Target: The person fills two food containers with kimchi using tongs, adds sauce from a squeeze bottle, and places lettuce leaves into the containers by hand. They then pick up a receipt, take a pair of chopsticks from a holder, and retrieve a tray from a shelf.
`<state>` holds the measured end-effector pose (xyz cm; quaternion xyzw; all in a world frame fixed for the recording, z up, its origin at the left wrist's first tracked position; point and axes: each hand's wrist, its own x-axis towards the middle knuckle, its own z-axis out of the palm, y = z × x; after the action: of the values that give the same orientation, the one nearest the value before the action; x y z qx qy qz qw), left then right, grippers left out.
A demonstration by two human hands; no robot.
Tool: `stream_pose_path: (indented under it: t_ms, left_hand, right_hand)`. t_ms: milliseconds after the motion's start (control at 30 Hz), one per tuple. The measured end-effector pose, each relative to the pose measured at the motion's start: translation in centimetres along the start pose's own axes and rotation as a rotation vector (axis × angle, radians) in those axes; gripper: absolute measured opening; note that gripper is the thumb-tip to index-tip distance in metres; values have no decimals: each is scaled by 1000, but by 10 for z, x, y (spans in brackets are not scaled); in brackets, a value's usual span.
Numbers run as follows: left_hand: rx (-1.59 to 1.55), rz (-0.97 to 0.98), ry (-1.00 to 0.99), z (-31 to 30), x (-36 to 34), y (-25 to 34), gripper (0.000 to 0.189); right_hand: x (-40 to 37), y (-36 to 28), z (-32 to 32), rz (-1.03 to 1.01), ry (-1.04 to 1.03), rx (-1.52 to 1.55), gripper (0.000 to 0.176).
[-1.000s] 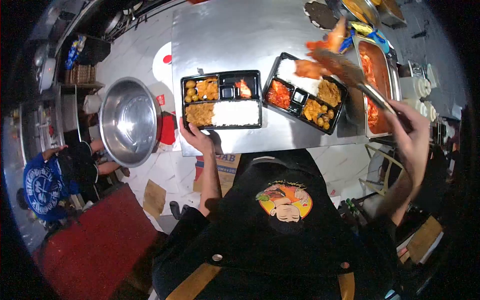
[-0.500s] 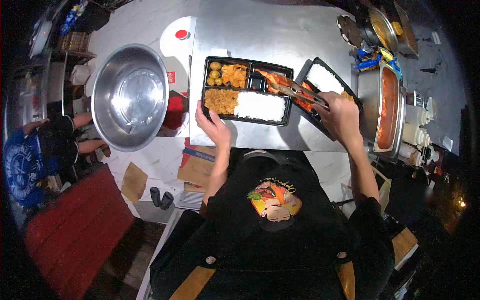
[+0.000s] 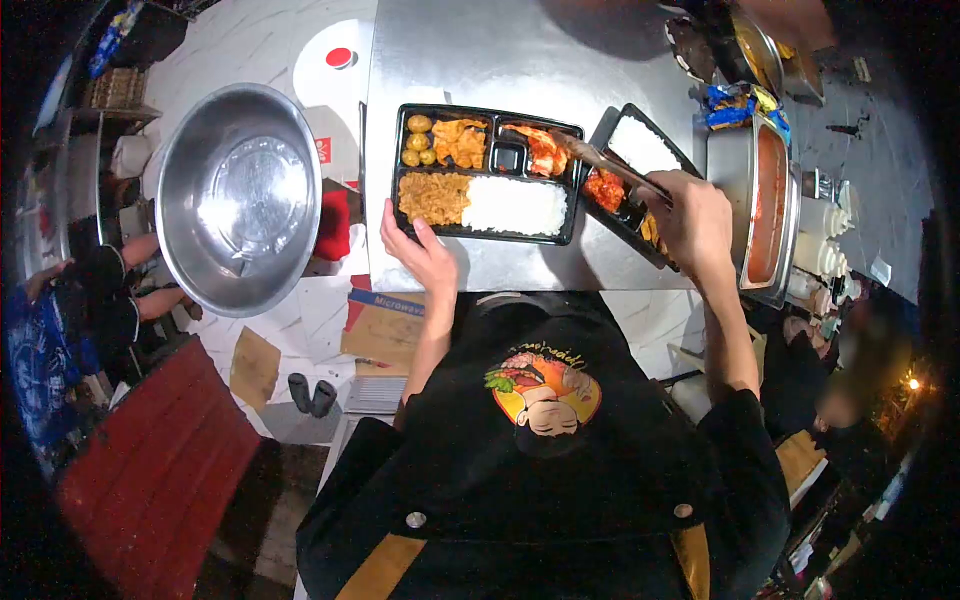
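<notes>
The left hand (image 3: 420, 255) grips the near rim of the black compartmented tray (image 3: 509, 158) on the steel desk (image 3: 500, 50). The right hand (image 3: 695, 215) clasps metal tongs (image 3: 610, 170), tips over the tray's red food (image 3: 545, 150). A second tray (image 3: 612, 122) lies beneath, and a round steel bowl (image 3: 238, 195) stands to the left.

The black tray (image 3: 500, 238) you steadied lay flat on the worktop (image 3: 520, 60), long side toward you. Its compartments held white rice (image 3: 515, 205) at near right, brown shredded food (image 3: 433, 197) at near left, small yellow balls (image 3: 418, 140) and orange pieces (image 3: 460, 142) at far left, and red kimchi (image 3: 545, 150) at far right. Your metal tongs (image 3: 612, 170) slanted in from the right, tips on the kimchi.
</notes>
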<state>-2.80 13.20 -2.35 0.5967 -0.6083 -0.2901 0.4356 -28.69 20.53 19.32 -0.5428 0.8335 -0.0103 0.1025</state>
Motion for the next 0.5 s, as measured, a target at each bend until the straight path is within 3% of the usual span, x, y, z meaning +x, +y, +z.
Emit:
stream_pose_path:
  t_ms: [133,200,300,433,500]
  left_hand:
    - [9,-10,-18,1,-3,-2,50]
    - [24,-2,-17,0,-1,-4,50]
    - [17,-15,-15,2,-1,0,51]
    - [2,-7,-21,2,-2,2,49]
    - [9,-5,-11,2,-2,3,48]
  right_hand:
    - [13,19,34,-28,-69,-155,14]
    - [2,20,20,66,-150,-167,14]
    - [-2,20,14,-16,-53,18,14]
    - [-1,18,32,73,-69,-80,18]
    - [-6,20,28,36,50,24,21]
